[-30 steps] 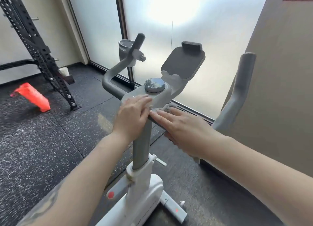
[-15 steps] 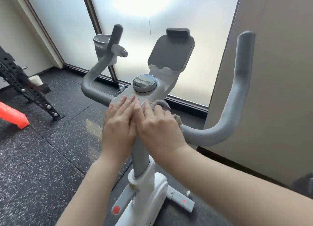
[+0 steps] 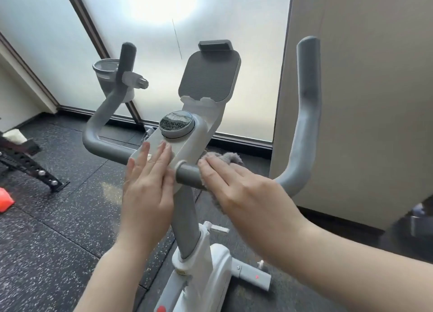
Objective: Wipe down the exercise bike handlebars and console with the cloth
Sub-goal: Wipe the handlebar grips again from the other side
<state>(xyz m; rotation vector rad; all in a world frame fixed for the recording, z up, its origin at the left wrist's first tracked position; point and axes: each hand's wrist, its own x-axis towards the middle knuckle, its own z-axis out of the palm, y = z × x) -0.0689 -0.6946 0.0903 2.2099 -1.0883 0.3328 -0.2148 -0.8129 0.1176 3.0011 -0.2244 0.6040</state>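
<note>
Our right hand [image 3: 243, 185] lies flat, fingers straight, pressing the grey cloth [image 3: 228, 158] onto the handlebar [image 3: 188, 174] just right of the console [image 3: 185, 145]. The cloth shows above the fingertips and below the palm, so it seems draped over the bar. Our left hand [image 3: 146, 187] is open too, fingers extended and resting on the console's near face, holding nothing; we judge it steadies the bike.

Progress, as we read it: wiping is in hand at the inner right stretch of the bar. No surface looks visibly wet or streaked, so we cannot tell which parts are already done. The right upright grip [image 3: 308, 96], the left grip [image 3: 127, 54] and the round dial [image 3: 176, 124] lie away from the cloth for now.

Count: one cloth, one console with one dial, one tablet holder [image 3: 210, 77], two handlebar ends, one cup holder [image 3: 106, 71] behind the left bar, two hands. An orange object [image 3: 4, 200] lies on the floor at the left edge.
</note>
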